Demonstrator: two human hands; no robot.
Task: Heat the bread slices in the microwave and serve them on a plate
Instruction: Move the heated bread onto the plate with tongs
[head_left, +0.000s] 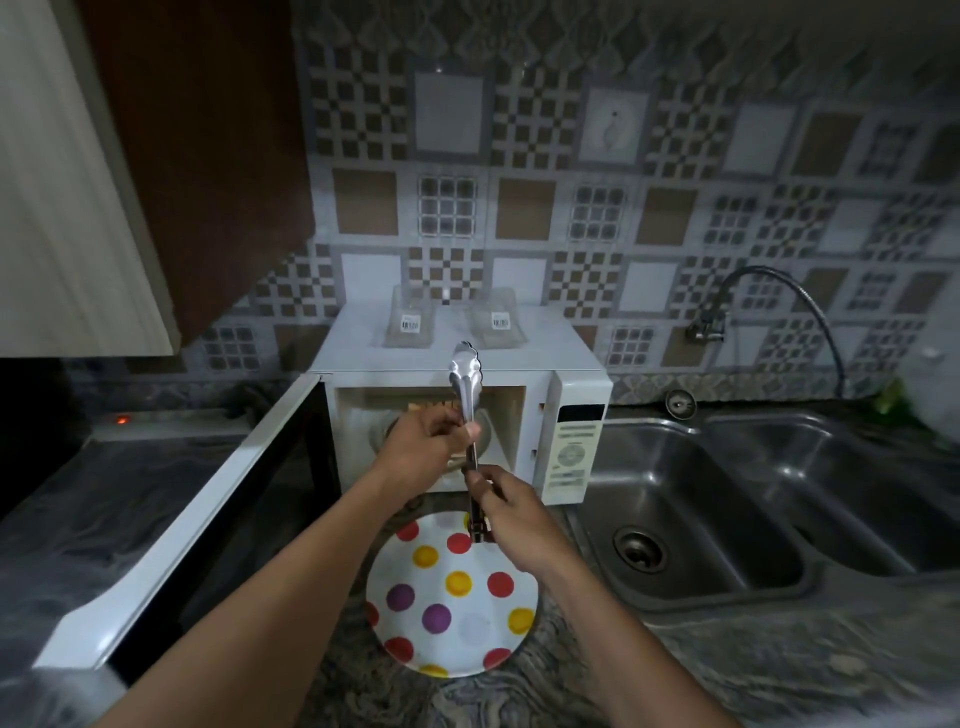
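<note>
- Two hands hold one pair of metal tongs (466, 395) upright in front of the open microwave (576, 395).
- Left hand (423, 441) has its fingers closed around the middle of the tongs' arms; the scalloped tips rise above those fingers, pressed together.
- Right hand (506, 506) pinches the tongs' lower end, near the hinge, fingers curled shut on it.
- Behind the left fingers, the microwave cavity shows a glass turntable; whether bread lies there I cannot tell.
- Below the right fingers, a polka-dot plate (452, 592) sits on the counter (727, 670), bare.
- Left of the left fingers, the microwave door (171, 525) swings wide.
- Right of both hands lies a steel double sink (727, 499).
</note>
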